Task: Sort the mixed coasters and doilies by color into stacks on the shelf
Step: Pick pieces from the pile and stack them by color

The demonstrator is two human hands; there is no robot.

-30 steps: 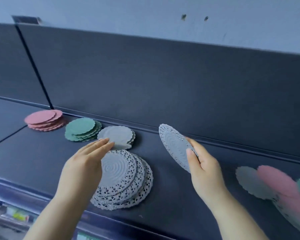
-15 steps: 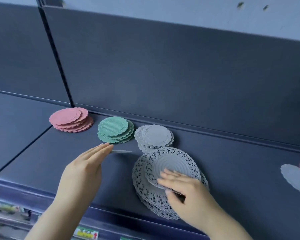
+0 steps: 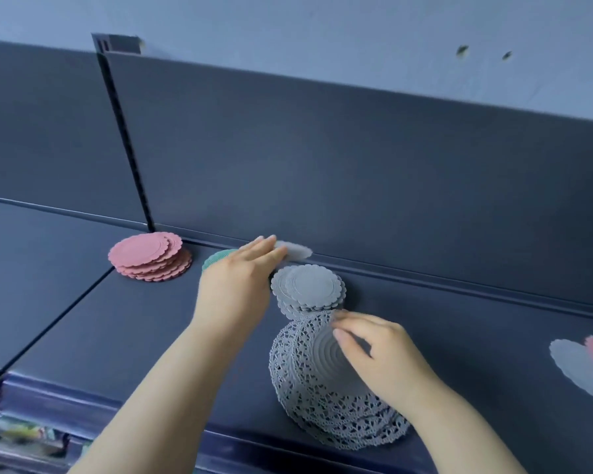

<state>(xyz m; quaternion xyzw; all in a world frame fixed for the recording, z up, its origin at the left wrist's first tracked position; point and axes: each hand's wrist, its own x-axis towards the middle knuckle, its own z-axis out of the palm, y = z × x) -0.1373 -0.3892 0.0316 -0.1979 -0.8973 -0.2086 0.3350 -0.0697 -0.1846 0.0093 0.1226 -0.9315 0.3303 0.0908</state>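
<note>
Dark shelf [image 3: 117,336], mid-frame: pink stack [image 3: 150,256], green stack [image 3: 216,260] (half hidden) and grey stack [image 3: 308,289] stand sorted. The left hand [image 3: 240,285] pinches a grey coaster [image 3: 297,251] in its fingers [image 3: 264,246] above the grey stack. The right hand [image 3: 387,357] rests loosely bent fingers [image 3: 350,325] on the lace doilies [image 3: 322,395]. A mixed pile [image 3: 575,367] at the right edge waits.

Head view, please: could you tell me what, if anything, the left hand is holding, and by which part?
The left hand holds a small grey coaster by its left edge.
</note>
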